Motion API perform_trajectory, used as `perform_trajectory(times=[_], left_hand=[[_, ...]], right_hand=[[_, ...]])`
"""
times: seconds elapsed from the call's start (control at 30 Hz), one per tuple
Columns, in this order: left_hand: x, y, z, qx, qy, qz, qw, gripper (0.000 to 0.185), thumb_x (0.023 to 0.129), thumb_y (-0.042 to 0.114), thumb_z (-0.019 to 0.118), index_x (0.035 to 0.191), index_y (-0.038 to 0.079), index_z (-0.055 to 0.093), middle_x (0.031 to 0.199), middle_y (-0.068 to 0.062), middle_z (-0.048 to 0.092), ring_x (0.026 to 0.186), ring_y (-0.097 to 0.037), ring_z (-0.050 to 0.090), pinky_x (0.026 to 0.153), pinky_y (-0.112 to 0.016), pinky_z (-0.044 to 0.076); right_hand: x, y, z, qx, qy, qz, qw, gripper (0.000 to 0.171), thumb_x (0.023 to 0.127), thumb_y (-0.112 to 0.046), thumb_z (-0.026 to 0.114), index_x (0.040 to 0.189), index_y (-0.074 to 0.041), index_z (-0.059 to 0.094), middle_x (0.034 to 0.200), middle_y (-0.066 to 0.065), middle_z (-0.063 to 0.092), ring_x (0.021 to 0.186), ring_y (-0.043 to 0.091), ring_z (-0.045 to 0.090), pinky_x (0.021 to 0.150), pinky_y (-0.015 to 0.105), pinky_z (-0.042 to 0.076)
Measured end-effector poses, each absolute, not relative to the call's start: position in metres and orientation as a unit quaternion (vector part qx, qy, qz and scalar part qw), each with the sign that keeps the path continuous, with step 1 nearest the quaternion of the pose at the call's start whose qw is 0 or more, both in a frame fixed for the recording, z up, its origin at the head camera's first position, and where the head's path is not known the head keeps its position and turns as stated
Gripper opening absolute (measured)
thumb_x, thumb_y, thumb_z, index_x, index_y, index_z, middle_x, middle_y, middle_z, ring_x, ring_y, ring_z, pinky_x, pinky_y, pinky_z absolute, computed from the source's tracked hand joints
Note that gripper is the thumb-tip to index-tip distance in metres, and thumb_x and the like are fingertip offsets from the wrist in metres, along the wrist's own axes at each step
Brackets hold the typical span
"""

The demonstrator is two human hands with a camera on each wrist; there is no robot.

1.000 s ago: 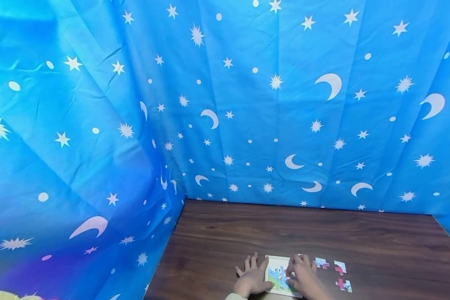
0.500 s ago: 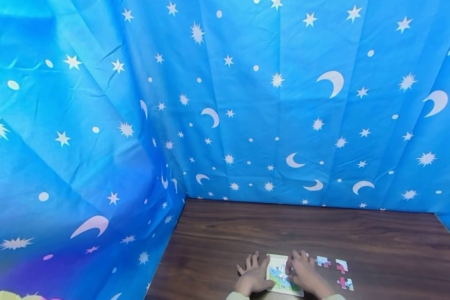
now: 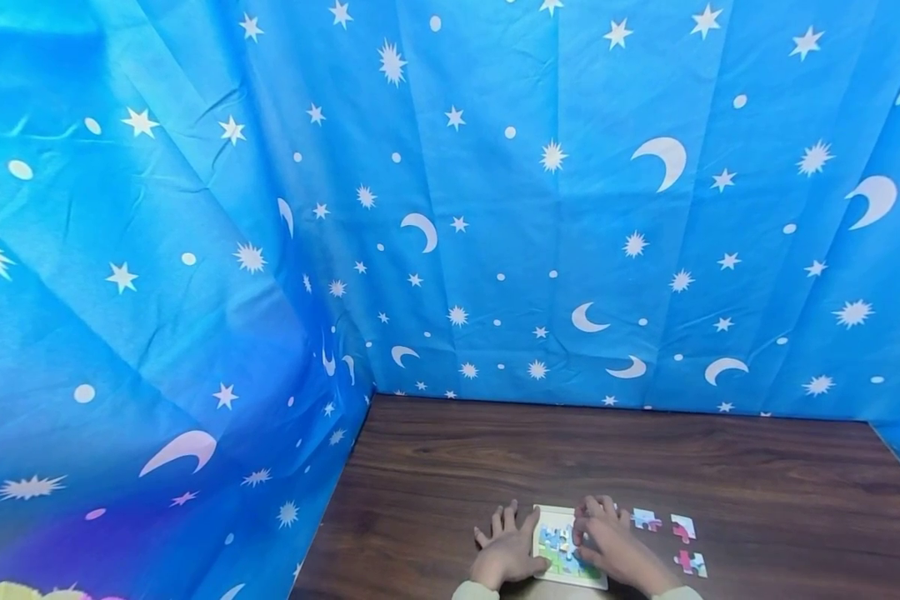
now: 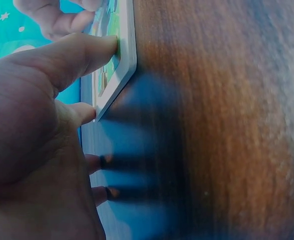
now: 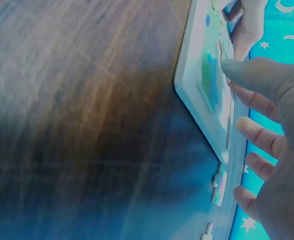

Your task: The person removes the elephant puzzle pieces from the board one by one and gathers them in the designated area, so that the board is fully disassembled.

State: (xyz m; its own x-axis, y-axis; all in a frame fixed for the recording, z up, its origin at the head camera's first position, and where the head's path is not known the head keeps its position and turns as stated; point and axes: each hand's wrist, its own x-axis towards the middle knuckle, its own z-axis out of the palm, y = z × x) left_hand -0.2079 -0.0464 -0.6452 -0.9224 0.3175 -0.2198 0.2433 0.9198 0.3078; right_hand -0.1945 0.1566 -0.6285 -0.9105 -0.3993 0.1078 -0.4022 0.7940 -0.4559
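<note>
A pale-rimmed puzzle tray [image 3: 555,509] lies on the table, partly filled with joined jigsaw pieces [image 3: 552,537] in blue and green. My left hand [image 3: 504,557] rests at its left side, fingers spread. In the left wrist view the thumb [image 4: 94,49] presses on the near part of the tray and the forefinger touches its corner. Over the tray's right half is my right hand [image 3: 607,542]. Its thumb [image 5: 247,72] and forefinger come together at the picture surface, pinching a jigsaw piece mostly hidden by the fingers. The other right fingers are loosely bent above.
Loose jigsaw pieces lie right of the tray: a blue and pink one [image 3: 646,520], a white and pink one [image 3: 683,527] and a pink and pale one [image 3: 691,564]. The dark wooden table [image 3: 450,450] ends at a blue star-patterned cloth [image 3: 495,208].
The right fingertips shift slightly over the tray's right half, uncovering a little more of the picture. The left hand stays in place. The view tilts slightly.
</note>
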Motion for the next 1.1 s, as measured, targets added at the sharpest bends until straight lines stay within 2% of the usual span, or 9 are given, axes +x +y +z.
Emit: perform_trajectory(times=[0.23, 0.43, 0.53, 0.8, 1.1], left_hand=[[-0.208, -0.047, -0.647, 0.141, 0.969, 0.154, 0.133, 0.076, 0.071, 0.048, 0.069, 0.139, 0.036, 0.038, 0.143, -0.010, 0.029, 0.128, -0.037, 0.025, 0.087, -0.075, 0.017], [-0.212, -0.048, -0.658, 0.142, 0.968, 0.156, 0.135, 0.076, 0.073, 0.049, 0.068, 0.140, 0.037, 0.036, 0.143, -0.011, 0.028, 0.129, -0.038, 0.025, 0.087, -0.076, 0.016], [-0.213, -0.048, -0.659, 0.140, 0.968, 0.156, 0.140, 0.075, 0.074, 0.048, 0.068, 0.140, 0.038, 0.035, 0.143, -0.010, 0.027, 0.129, -0.038, 0.024, 0.087, -0.076, 0.015], [-0.211, -0.047, -0.656, 0.137, 0.964, 0.163, 0.157, 0.075, 0.075, 0.047, 0.067, 0.141, 0.035, 0.034, 0.145, -0.013, 0.025, 0.131, -0.040, 0.021, 0.087, -0.077, 0.012], [-0.209, -0.048, -0.654, 0.152, 0.965, 0.164, 0.137, 0.076, 0.074, 0.046, 0.068, 0.141, 0.033, 0.035, 0.143, -0.015, 0.026, 0.130, -0.040, 0.022, 0.086, -0.077, 0.014]], right_hand=[[-0.191, 0.168, -0.621, 0.208, -0.946, 0.248, 0.001, 0.017, 0.077, -0.026, 0.073, 0.069, -0.029, 0.058, 0.099, -0.003, 0.048, 0.098, 0.028, 0.040, 0.071, 0.049, 0.033], [-0.182, 0.185, -0.618, 0.226, -0.944, 0.232, 0.060, 0.025, 0.074, -0.023, 0.075, 0.066, -0.030, 0.052, 0.099, 0.000, 0.048, 0.098, 0.030, 0.041, 0.067, 0.045, 0.033], [-0.179, 0.195, -0.618, 0.225, -0.946, 0.224, 0.067, 0.028, 0.074, -0.023, 0.075, 0.065, -0.032, 0.050, 0.101, 0.002, 0.050, 0.099, 0.032, 0.042, 0.066, 0.046, 0.034], [-0.171, 0.221, -0.618, 0.178, -0.962, 0.206, 0.033, 0.029, 0.074, -0.028, 0.075, 0.064, -0.034, 0.048, 0.101, -0.001, 0.050, 0.102, 0.036, 0.042, 0.071, 0.056, 0.035], [-0.166, 0.243, -0.618, 0.147, -0.968, 0.201, -0.032, 0.030, 0.073, -0.024, 0.075, 0.064, -0.030, 0.047, 0.098, -0.002, 0.046, 0.102, 0.038, 0.039, 0.069, 0.057, 0.035]])
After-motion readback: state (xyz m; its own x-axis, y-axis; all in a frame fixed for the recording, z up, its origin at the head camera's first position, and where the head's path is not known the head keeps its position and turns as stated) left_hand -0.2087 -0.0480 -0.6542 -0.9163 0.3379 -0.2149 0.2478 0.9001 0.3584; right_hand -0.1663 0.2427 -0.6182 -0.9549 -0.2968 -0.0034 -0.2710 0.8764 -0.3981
